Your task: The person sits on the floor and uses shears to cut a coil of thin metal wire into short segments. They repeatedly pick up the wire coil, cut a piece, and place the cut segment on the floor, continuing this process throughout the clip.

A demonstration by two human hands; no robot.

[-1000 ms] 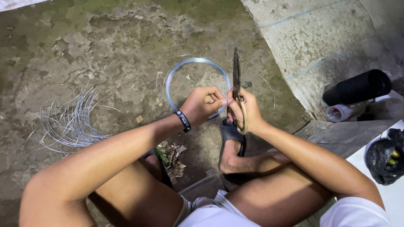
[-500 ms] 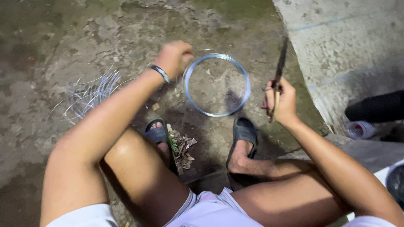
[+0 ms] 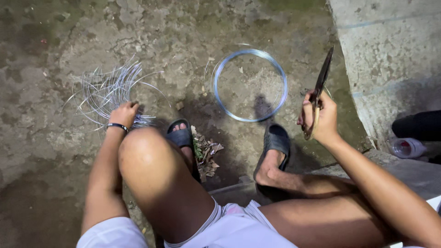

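Observation:
My right hand [image 3: 324, 120] is closed around the handles of dark metal shears [image 3: 320, 87], with the blades pointing up and away. A round coil of thin grey wire [image 3: 250, 85] lies on the ground ahead of my right foot, apart from both hands. My left hand [image 3: 123, 114], a dark band on its wrist, reaches down to a loose pile of cut curved wire pieces [image 3: 108, 89] on the left. Its fingertips rest on the pile, and I cannot see whether they grip a piece.
Rough, stained concrete ground lies all around. My feet wear dark slippers [image 3: 273, 142], with dry leaf scraps [image 3: 206, 154] between them. A concrete slab [image 3: 390, 55] rises at the right. Beside it are a clear plastic bottle [image 3: 406, 148] and a dark object [image 3: 418, 125].
My left hand has left the coil and swung down to the left onto the pile of cut wire. The right hand with the shears has stayed on the right.

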